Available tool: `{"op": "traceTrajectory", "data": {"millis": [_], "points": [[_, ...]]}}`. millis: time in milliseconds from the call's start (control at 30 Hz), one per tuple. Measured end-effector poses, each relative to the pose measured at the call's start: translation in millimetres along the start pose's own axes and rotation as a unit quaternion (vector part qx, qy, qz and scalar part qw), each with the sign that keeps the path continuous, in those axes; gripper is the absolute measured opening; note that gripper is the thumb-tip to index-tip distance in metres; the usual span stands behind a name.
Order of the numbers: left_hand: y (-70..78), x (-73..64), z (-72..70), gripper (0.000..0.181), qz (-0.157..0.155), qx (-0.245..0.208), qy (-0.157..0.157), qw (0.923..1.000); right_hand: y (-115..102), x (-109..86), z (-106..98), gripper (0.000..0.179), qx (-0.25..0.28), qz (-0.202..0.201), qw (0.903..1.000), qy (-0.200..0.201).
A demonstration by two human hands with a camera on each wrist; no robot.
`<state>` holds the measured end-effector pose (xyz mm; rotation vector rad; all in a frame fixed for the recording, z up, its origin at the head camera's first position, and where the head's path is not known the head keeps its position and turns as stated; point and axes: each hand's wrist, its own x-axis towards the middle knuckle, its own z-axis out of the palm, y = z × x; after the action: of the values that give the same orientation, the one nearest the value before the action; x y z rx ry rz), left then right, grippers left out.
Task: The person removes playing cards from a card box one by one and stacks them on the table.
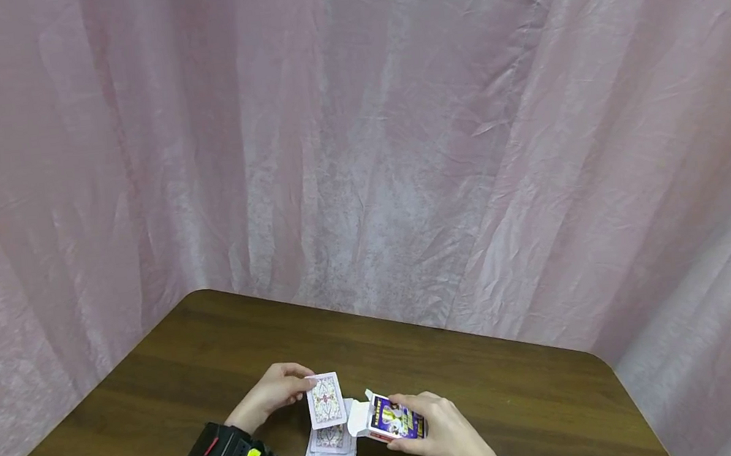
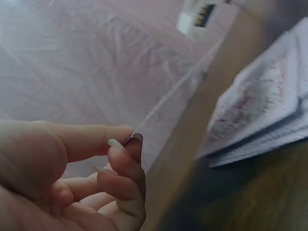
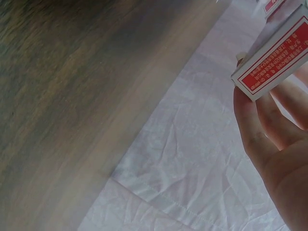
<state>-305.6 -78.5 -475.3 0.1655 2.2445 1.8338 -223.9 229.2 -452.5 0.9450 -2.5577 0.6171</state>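
My left hand (image 1: pixel 277 391) pinches a playing card (image 1: pixel 325 401) by its upper left corner, its patterned back toward the head camera. Seen edge-on in the left wrist view, the card is a thin pale line between thumb and fingertips. Below it on the table lies a loose stack of playing cards (image 1: pixel 331 455), backs up. My right hand (image 1: pixel 442 426) grips a purple and white card box (image 1: pixel 397 417) by its sides, its open flap toward the stack. A red printed panel of the card box (image 3: pixel 276 62) shows in the right wrist view. The box's inside is hidden.
The brown wooden table (image 1: pixel 520 389) has rounded far corners. Pink curtains (image 1: pixel 358 148) hang behind and around it. Black straps with devices (image 1: pixel 231 454) sit on both wrists.
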Motion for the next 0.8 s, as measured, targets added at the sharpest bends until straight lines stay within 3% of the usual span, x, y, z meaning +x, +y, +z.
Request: {"op": "traceTrajectory", "data": {"millis": [100, 233, 500, 800], "points": [[-1.7, -2.5, 6.5, 0.024, -0.021, 0.040, 0.023, 0.9987, 0, -0.3, -1, 0.057, -0.001, 0.003, 1.0000, -0.003], [-3.5, -6.6, 16.7, 0.025, -0.021, 0.085, 0.039, 0.9954, -1, -0.3, -1, 0.057, 0.001, 0.003, 1.0000, -0.007], [-7.2, -8.5, 28.5, 0.028, 0.007, 0.197, 0.077, 0.9774, -2, -0.3, -2, 0.057, 0.011, 0.007, 0.9998, -0.018], [-3.3, -10.4, 31.1, 0.029, 0.030, 0.250, 0.085, 0.9641, -1, -0.5, -2, 0.056, 0.010, 0.010, 0.9998, -0.018]]}}
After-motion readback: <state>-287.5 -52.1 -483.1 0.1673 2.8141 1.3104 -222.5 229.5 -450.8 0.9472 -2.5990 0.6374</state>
